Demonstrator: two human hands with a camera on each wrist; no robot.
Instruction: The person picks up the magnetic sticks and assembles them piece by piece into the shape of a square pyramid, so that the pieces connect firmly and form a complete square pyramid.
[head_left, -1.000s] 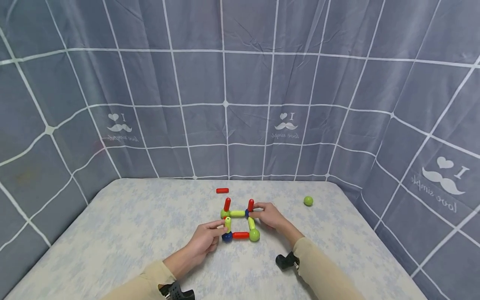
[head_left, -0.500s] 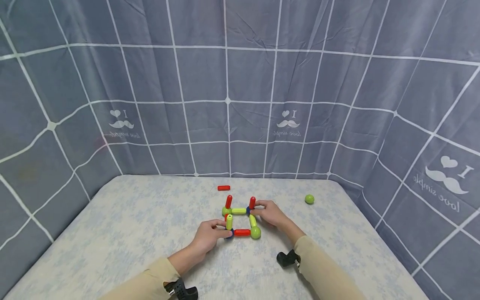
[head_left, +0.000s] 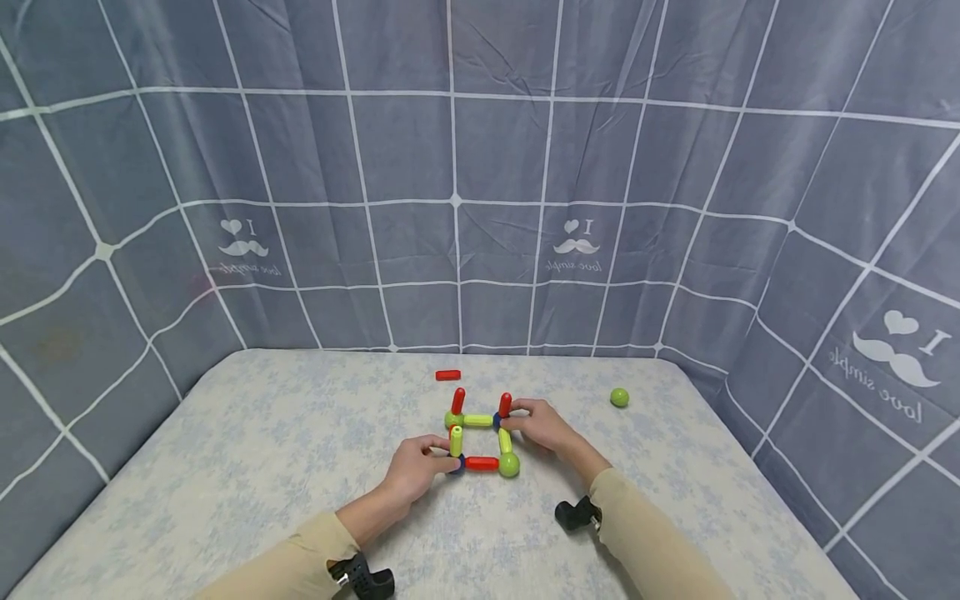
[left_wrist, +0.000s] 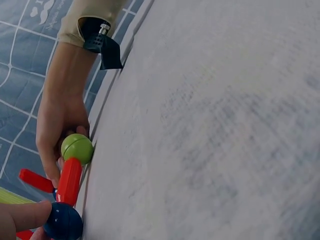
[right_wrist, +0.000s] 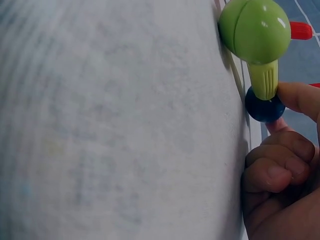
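On the table stands a square frame of toy building rods and balls. At its near left corner my left hand (head_left: 412, 473) pinches a blue ball (left_wrist: 64, 221); a yellow-green rod (head_left: 456, 442) rises from it. My right hand (head_left: 546, 425) holds the far right blue ball (right_wrist: 265, 106) between thumb and finger, below an upright red rod (head_left: 506, 405). Green balls form the near right corner (head_left: 509, 465) and the far left corner (head_left: 453, 419), the latter carrying another upright red rod (head_left: 458, 401). A red rod (head_left: 482, 463) joins the front corners. The left side is partly hidden.
Behind the frame a loose red rod (head_left: 447, 375) lies on the patterned tabletop (head_left: 300, 417). Off to the right is a loose green ball (head_left: 619, 397). A grey-blue curtain (head_left: 495, 167) with white lines surrounds the table's back and sides.
My left thumb has moved down from beside the upright yellow-green rod onto the blue ball beneath it. The right hand keeps its hold. The head view has shifted slightly.
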